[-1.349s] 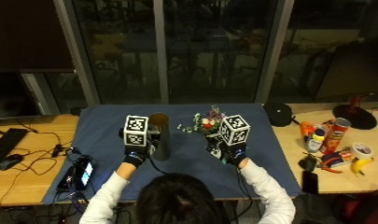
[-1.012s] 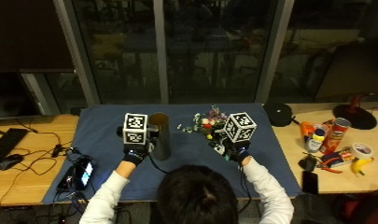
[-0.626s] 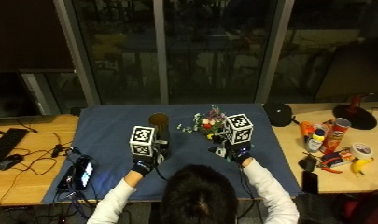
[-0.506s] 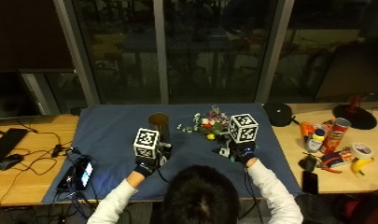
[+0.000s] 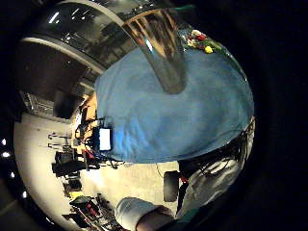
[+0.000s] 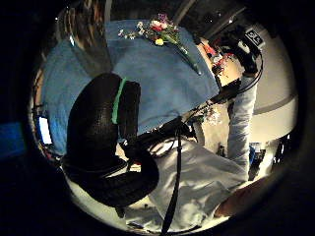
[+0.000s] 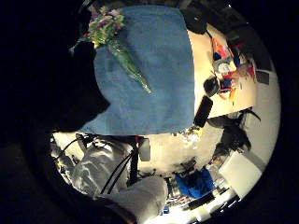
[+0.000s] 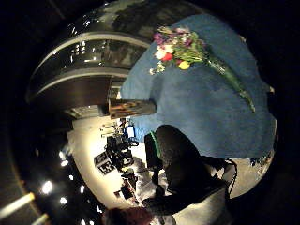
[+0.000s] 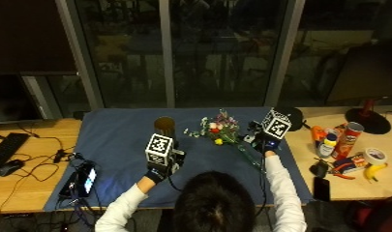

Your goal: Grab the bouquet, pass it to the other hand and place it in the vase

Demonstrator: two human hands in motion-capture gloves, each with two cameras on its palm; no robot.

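One bouquet, one vase, one blue cloth, two gloved hands, one banana.

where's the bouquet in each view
Outside view: bouquet on the blue cloth, right of the vase.
Left little finger: flowers at the cloth's far edge, beyond the vase.
Left thumb: on the cloth.
Right little finger: on the cloth.
Right thumb: on the cloth.
Shared landmark: the blue cloth.
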